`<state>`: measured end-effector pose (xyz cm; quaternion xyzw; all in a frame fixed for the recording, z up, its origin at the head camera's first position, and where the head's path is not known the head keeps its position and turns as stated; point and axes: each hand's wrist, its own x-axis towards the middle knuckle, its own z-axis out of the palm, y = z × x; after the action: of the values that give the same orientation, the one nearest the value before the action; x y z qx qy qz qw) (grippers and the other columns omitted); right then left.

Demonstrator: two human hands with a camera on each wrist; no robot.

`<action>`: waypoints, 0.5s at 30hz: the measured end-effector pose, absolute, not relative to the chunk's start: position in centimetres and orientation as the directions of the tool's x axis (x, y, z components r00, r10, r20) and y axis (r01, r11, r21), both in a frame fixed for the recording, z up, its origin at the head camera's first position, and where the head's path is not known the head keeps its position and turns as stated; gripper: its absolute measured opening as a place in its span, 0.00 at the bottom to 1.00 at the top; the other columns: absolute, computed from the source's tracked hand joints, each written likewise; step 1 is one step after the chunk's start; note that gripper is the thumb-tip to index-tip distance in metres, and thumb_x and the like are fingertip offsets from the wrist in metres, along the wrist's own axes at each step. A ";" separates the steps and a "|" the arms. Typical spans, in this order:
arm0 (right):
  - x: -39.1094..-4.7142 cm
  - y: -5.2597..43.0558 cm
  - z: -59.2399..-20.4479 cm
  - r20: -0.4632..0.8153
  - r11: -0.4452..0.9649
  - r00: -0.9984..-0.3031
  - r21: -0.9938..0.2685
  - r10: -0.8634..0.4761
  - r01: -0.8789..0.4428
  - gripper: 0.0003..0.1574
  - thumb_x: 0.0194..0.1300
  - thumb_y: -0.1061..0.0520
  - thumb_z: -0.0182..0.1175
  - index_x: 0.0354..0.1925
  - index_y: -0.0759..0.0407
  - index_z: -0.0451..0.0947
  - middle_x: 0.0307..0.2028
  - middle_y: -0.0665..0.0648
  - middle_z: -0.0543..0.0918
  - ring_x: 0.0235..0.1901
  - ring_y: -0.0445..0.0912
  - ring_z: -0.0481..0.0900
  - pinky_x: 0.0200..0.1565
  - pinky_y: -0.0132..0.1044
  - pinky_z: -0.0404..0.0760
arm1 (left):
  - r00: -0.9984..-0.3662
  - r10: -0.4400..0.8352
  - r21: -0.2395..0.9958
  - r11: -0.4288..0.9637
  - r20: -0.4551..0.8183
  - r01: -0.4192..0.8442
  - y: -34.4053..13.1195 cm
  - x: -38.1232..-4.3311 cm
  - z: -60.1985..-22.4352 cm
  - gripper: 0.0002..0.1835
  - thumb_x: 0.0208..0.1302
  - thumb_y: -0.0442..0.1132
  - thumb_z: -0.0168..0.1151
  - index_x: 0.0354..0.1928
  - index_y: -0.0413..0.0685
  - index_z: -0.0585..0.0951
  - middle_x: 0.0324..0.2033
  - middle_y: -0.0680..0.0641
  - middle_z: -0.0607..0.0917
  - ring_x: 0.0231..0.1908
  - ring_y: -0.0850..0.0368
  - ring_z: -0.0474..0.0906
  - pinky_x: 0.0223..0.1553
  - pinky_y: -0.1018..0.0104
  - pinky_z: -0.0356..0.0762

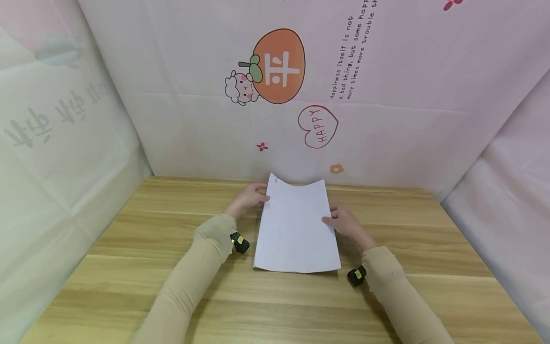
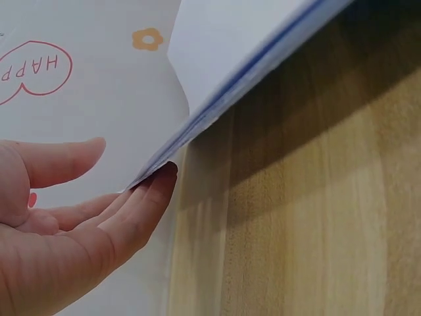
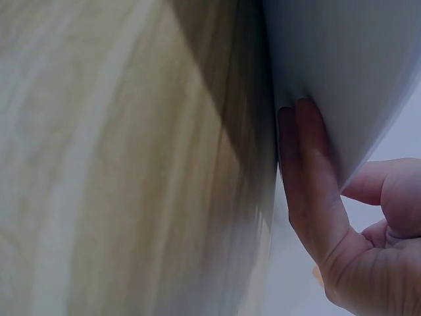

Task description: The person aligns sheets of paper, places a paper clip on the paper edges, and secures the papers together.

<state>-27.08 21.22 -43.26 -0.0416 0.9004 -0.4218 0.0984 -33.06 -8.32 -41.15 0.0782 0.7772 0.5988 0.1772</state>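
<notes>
A stack of white paper [image 1: 298, 224] lies tilted over the wooden table, its far end raised and bowed between two corners. What looks like a small paper clip [image 1: 276, 180] sits at its far left corner. My left hand [image 1: 252, 196] is at the left edge near that corner. In the left wrist view its fingers [image 2: 141, 214] reach under the sheets, while the thumb stands apart above them. My right hand [image 1: 343, 222] pinches the right edge, thumb on top. The right wrist view shows its fingers [image 3: 316, 174] flat against the underside of the paper [image 3: 335, 59].
The wooden table [image 1: 172, 215] ends at a printed white cloth backdrop [image 1: 193, 134] just beyond the paper. Cloth walls [image 1: 86, 157] also rise on the left and right sides. A small black camera is strapped at each wrist.
</notes>
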 end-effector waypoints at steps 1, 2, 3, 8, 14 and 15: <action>-27.1 21.2 -43.3 -0.145 0.640 -0.977 -0.768 -0.157 0.011 0.29 0.69 0.59 0.53 0.61 0.72 0.58 0.49 0.74 0.77 0.42 0.56 0.80 0.43 0.44 0.81 | -0.925 0.335 0.959 0.270 -0.181 -0.090 -8.3 -33.1 -41.2 0.30 0.66 0.28 0.53 0.68 0.31 0.58 0.63 0.31 0.68 0.60 0.39 0.71 0.59 0.55 0.73; -27.1 21.3 -43.3 -0.145 0.641 -0.977 -0.767 -0.159 0.009 0.29 0.69 0.59 0.53 0.61 0.72 0.58 0.49 0.74 0.77 0.42 0.56 0.80 0.43 0.45 0.81 | -0.925 0.334 0.958 0.274 -0.181 -0.088 -8.3 -33.1 -41.2 0.30 0.66 0.28 0.54 0.68 0.31 0.58 0.63 0.31 0.68 0.60 0.39 0.71 0.59 0.56 0.73; -27.1 21.3 -43.3 -0.149 0.640 -0.976 -0.768 -0.160 0.013 0.29 0.69 0.59 0.53 0.61 0.72 0.58 0.49 0.74 0.77 0.43 0.56 0.80 0.44 0.45 0.80 | -0.925 0.334 0.957 0.279 -0.179 -0.084 -8.4 -33.1 -41.3 0.30 0.66 0.29 0.54 0.68 0.31 0.58 0.63 0.31 0.68 0.60 0.40 0.71 0.59 0.56 0.73; -27.3 21.4 -43.3 -0.165 0.648 -0.972 -0.762 -0.165 0.019 0.30 0.69 0.58 0.54 0.61 0.73 0.57 0.51 0.75 0.76 0.45 0.58 0.79 0.46 0.46 0.79 | -0.927 0.331 0.950 0.303 -0.178 -0.074 -8.4 -33.1 -41.4 0.29 0.66 0.33 0.56 0.67 0.33 0.61 0.63 0.33 0.69 0.60 0.42 0.71 0.59 0.56 0.73; -27.6 21.5 -43.6 -0.177 0.626 -0.968 -0.779 -0.178 0.027 0.29 0.69 0.59 0.53 0.60 0.74 0.58 0.52 0.77 0.75 0.44 0.58 0.80 0.43 0.44 0.81 | -0.923 0.342 0.946 0.319 -0.175 -0.061 -8.6 -33.3 -41.7 0.27 0.68 0.35 0.55 0.65 0.32 0.64 0.61 0.34 0.72 0.58 0.41 0.73 0.58 0.55 0.74; -27.6 21.6 -43.6 -0.183 0.620 -0.967 -0.783 -0.177 0.035 0.28 0.69 0.59 0.54 0.60 0.74 0.58 0.52 0.77 0.74 0.44 0.57 0.80 0.42 0.44 0.81 | -0.922 0.347 0.944 0.324 -0.174 -0.056 -8.7 -33.3 -41.8 0.26 0.68 0.36 0.54 0.65 0.33 0.64 0.60 0.34 0.72 0.58 0.41 0.73 0.58 0.55 0.73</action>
<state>-27.59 21.58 -43.61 -0.0400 0.8918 -0.4338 0.1222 -33.27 -8.68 -41.79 0.0916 0.7945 0.5741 0.1755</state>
